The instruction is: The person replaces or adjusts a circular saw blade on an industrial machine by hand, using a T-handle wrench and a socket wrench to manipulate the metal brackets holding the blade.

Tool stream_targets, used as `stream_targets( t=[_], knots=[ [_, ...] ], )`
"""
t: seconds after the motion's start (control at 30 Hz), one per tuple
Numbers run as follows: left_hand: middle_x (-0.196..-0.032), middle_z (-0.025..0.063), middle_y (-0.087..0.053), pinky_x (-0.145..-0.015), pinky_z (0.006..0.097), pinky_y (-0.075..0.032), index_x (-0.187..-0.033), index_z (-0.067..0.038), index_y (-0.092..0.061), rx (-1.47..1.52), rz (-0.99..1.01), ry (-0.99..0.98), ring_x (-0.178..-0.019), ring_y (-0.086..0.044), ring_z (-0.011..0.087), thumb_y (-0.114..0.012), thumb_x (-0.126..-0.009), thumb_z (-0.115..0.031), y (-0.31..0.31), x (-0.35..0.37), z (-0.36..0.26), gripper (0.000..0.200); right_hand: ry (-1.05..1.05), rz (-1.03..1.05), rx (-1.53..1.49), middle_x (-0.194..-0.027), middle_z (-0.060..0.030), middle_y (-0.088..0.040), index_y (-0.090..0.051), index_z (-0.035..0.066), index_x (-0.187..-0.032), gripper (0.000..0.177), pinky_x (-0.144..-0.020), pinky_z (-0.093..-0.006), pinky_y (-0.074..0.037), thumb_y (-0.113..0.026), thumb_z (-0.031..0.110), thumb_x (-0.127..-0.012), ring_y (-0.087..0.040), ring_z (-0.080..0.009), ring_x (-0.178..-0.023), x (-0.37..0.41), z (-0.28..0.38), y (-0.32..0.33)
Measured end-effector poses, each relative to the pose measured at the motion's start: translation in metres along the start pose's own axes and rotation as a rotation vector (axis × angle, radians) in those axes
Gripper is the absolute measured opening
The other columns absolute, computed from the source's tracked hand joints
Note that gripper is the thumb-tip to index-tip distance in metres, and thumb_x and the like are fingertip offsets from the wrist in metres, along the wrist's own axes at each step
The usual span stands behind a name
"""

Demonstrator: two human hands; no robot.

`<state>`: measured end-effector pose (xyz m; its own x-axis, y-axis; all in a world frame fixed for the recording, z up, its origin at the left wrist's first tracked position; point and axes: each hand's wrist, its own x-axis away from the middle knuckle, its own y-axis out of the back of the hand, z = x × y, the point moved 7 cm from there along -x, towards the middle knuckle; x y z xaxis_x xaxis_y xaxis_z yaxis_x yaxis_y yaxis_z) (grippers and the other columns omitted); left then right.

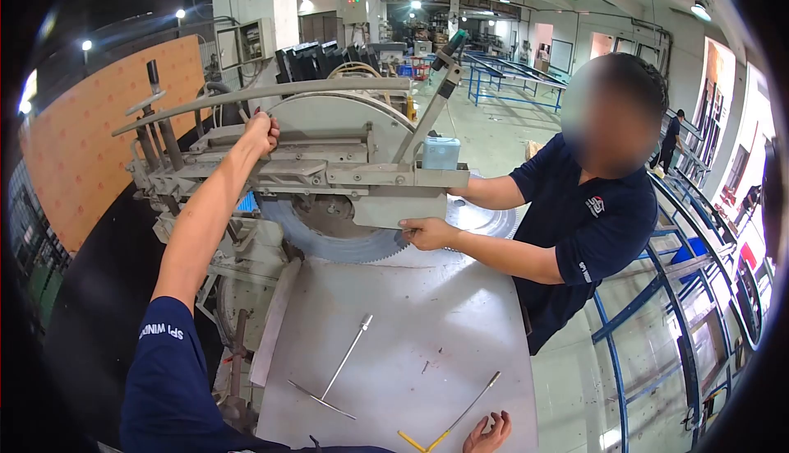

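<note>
My left hand (263, 134) reaches out to the large grey saw machine and is closed at the upper edge of its blade guard (329, 124). A small red bit shows by the fingers; what they grip is hidden. Below the guard hangs a toothed circular saw blade (353, 247). My right hand (488, 434) rests low at the metal table's front, fingers apart and holding nothing. Beside it lies a yellow-handled tool (448, 432) with a thin metal shaft. A metal T-handle wrench (335, 375) lies further left on the table (394, 313).
At the right stands a co-worker (604, 206), one hand (429, 233) at the guard's lower edge and the other near a second toothed disc (489, 219). A light blue box (441, 153) sits on the machine. A curved grey bar (271, 91) spans its top. Blue-framed racks (649, 288) stand right.
</note>
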<state>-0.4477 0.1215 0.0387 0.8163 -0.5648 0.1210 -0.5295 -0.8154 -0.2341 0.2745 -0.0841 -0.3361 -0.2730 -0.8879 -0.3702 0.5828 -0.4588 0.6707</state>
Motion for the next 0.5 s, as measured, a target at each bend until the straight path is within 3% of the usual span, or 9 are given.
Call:
stream_targets(
  t=[0.13,0.23,0.33,0.43,0.5],
  knots=[
    [-0.062,-0.0026,-0.049,-0.038,0.0244,-0.023,-0.079,-0.01,-0.053,-0.246,-0.026,-0.171,-0.046,-0.04,0.0071,-0.041,-0.101,-0.04,0.0,0.01,-0.004,0.039,0.018,-0.018,0.017,-0.122,-0.022,-0.057,-0.065,0.0,-0.109,0.025,-0.088,-0.0407,-0.051,-0.061,0.018,-0.093,-0.055,-0.038,-0.111,-0.002,0.001,0.002],
    [-0.061,-0.004,-0.043,-0.038,0.0233,-0.021,-0.082,-0.013,-0.05,-0.186,-0.007,-0.154,-0.046,-0.038,0.0067,-0.04,-0.102,-0.041,0.003,0.004,-0.002,0.036,-0.005,-0.008,-0.028,-0.122,-0.0217,-0.057,-0.065,0.0,-0.108,0.024,-0.088,-0.0411,-0.051,-0.061,0.018,-0.093,-0.055,-0.038,-0.111,0.0,0.002,0.0],
    [-0.062,-0.0046,-0.039,-0.037,0.0215,-0.02,-0.083,-0.014,-0.047,0.168,0.212,0.1,-0.045,-0.035,0.0067,-0.041,-0.103,-0.04,-0.001,-0.023,0.008,0.033,0.007,-0.008,-0.019,-0.122,-0.0215,-0.057,-0.065,0.0,-0.108,0.024,-0.088,-0.0408,-0.05,-0.061,0.018,-0.093,-0.055,-0.0378,-0.11,0.0,-0.001,0.001],
    [-0.061,-0.0057,-0.038,-0.037,0.0202,-0.019,-0.081,-0.016,-0.045,0.112,0.213,-0.083,-0.046,-0.033,0.0059,-0.042,-0.103,-0.038,-0.003,0.012,0.01,0.032,-0.012,0.002,-0.015,-0.123,-0.0215,-0.057,-0.065,0.0,-0.108,0.024,-0.088,-0.0403,-0.05,-0.061,0.017,-0.093,-0.055,-0.0376,-0.11,0.001,-0.002,0.0],
    [-0.06,-0.0065,-0.037,-0.036,0.0207,-0.019,-0.078,-0.016,-0.045,0.108,0.203,-0.072,-0.045,-0.031,0.0057,-0.043,-0.103,-0.038,-0.005,0.01,0.008,0.034,-0.019,-0.004,-0.016,-0.123,-0.0216,-0.057,-0.064,0.0,-0.109,0.024,-0.088,-0.04,-0.05,-0.061,0.017,-0.093,-0.055,-0.0373,-0.11,0.001,-0.003,-0.002]
  ],
)
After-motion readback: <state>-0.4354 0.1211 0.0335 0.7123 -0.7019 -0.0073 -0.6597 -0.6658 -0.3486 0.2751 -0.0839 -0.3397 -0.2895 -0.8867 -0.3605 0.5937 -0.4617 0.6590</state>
